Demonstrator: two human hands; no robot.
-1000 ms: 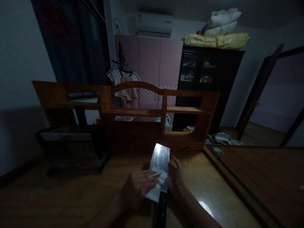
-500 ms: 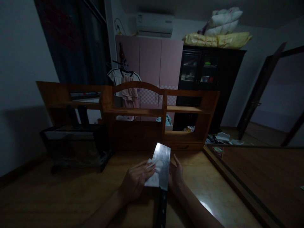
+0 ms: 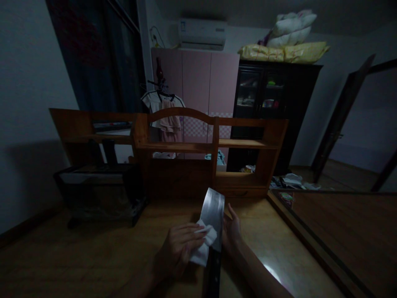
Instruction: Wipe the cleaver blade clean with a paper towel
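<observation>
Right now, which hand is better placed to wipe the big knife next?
Left. The left hand presses the white tissue against the knife; the right hand lies open at the blade's other side, holding no tissue.

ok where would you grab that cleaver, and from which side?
The dark handle, from the near side, below the blade. The cleaver points up and away, its handle running back toward the camera, the visible part bare. The left hand presses a white tissue on the flat; the right hand lies open along the right edge. Which edge is sharp: cannot tell.
</observation>
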